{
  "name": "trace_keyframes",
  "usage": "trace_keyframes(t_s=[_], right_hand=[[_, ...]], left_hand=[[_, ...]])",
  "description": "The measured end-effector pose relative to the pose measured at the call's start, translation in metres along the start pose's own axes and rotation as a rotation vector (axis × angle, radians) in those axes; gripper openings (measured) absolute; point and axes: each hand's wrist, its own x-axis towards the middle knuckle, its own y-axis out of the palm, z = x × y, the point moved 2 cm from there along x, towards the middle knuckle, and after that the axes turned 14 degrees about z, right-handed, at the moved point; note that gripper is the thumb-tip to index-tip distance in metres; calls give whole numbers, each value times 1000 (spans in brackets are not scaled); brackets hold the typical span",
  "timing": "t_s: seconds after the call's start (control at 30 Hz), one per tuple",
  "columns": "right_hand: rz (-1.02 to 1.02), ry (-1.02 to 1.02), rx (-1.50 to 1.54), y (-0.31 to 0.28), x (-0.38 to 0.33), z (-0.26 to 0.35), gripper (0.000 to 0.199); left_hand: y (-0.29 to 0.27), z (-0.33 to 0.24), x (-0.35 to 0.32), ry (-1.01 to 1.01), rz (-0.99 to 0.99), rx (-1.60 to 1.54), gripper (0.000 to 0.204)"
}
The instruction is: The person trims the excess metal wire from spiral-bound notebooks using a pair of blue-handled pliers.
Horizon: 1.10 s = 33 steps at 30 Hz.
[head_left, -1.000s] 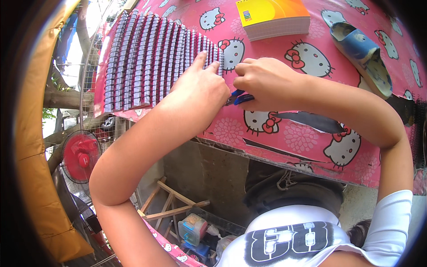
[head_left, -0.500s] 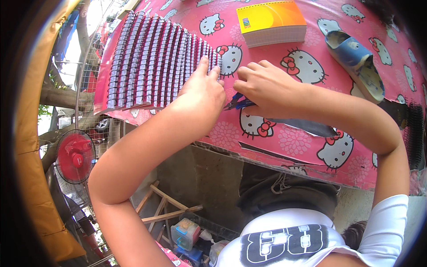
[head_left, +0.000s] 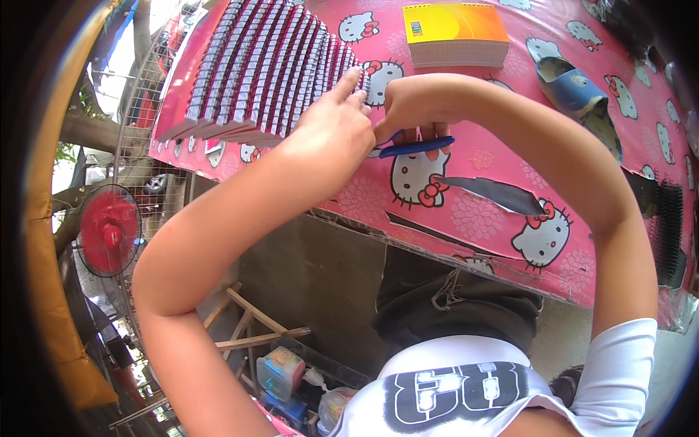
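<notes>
A fanned row of spiral notebooks (head_left: 273, 69) with dark coils and pink-red covers lies at the left of the table. Over its right end is my left hand (head_left: 336, 120), index finger extended along the coils, the other fingers bent around the end notebook. Close beside it on the right, my right hand (head_left: 416, 109) grips blue-handled pliers (head_left: 419, 148). Their handles point right. The jaws reach toward the notebooks' near right corner and are mostly hidden behind my left hand.
A thick stack of yellow-covered pads (head_left: 456, 36) stands at the back. A blue slipper (head_left: 575, 91) and a black bristled brush (head_left: 668, 233) lie on the right. The pink tablecloth (head_left: 480, 156) is torn near the front edge. A red fan (head_left: 109, 229) stands at left.
My right hand has turned, so the pliers' blue handles now show more fully, pointing right. The left hand stays on the notebooks. The whole view has shifted slightly.
</notes>
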Motion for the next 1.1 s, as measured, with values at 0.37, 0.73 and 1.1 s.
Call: trace_keyframes(t_s=[0.37,0.73,1.1], right_hand=[[-973,-101,-902,73,-79,-67,37],[-379,-658,6,97,-39,-38,88],[-686,-828,492,66,49,-16,93]], left_hand=[[117,-49,-75,-86,-599,-1517,21],[231,-41,54,222,-1155,-2531,47],[148,-70,50,289,-1199,-2943,50]])
